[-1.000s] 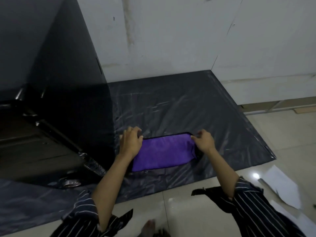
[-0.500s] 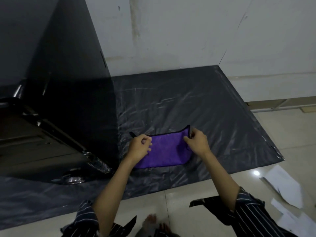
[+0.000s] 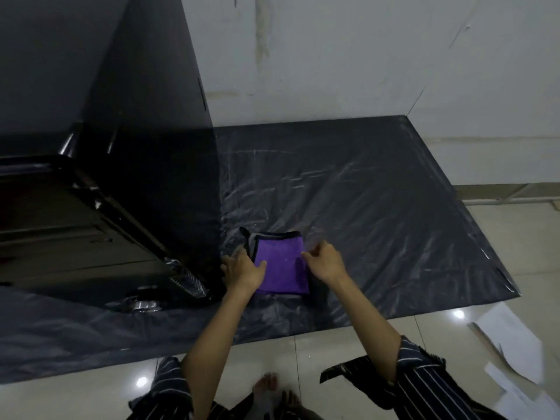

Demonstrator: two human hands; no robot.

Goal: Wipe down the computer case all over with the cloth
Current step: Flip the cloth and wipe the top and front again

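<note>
The cloth (image 3: 280, 268) lies just right of the computer case (image 3: 136, 177). My left grip (image 3: 242, 269), nearer the case, presses it flat. Whether my right grip (image 3: 325, 263) pinches it, I cannot tell.

white walls (image 3: 348, 56), glossy tiled floor (image 3: 348, 344), black sheet (image 3: 363, 192)

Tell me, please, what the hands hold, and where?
Left hand presses the cloth at its left edge; right hand curls at its right edge, grip unclear.

The folded purple cloth (image 3: 281, 268) lies on the dark plastic sheet (image 3: 378, 207) spread over the tiled floor (image 3: 272, 353), just right of the black computer case (image 3: 121, 177), between the left hand (image 3: 244, 269) and the right hand (image 3: 325, 263).
</note>
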